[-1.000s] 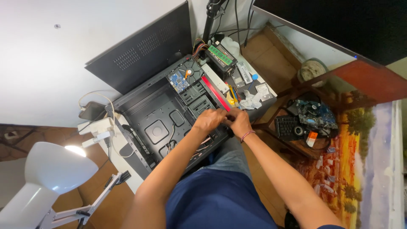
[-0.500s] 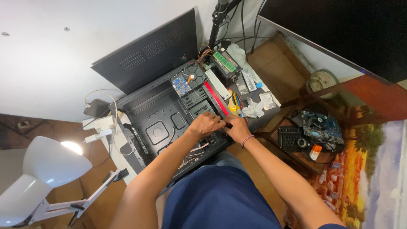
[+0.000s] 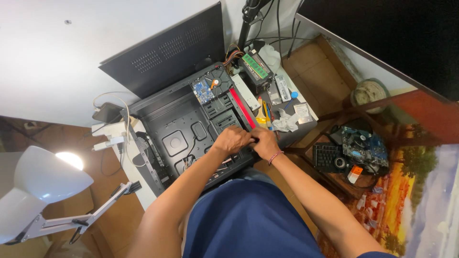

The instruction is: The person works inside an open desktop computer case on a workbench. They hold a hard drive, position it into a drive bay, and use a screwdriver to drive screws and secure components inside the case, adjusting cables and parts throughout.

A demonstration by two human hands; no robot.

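Fingers of both hands are curled together at the near front corner of the open case (image 3: 177, 129), where the red strip (image 3: 241, 107) along its edge ends. The left hand (image 3: 233, 139) bends over the top, knuckles up; the right hand (image 3: 264, 142), a bead bracelet on its wrist, presses in from the side, touching the left. They look pinched on something small at that edge, but the hands hide it, so I cannot tell what is gripped. Both forearms reach down from a blue shirt, elbows wide, probably so that each hand can brace the other.

Beside the left arm a white lamp (image 3: 43, 184) leans in on its jointed arm, lit, likely to throw light into the case.

The case lies on its side, open face up, which leaves the bare tray and drive bays reachable from above. A small blue board (image 3: 203, 91) sits in the bay farther in. The black side panel (image 3: 167, 52) leans against the wall behind, out of the way.

Right of the case, a green memory stick (image 3: 255, 67) lies on a dark unit, with crumpled tissue (image 3: 286, 122) nearer. On a low shelf well apart rests a motherboard (image 3: 364, 145).
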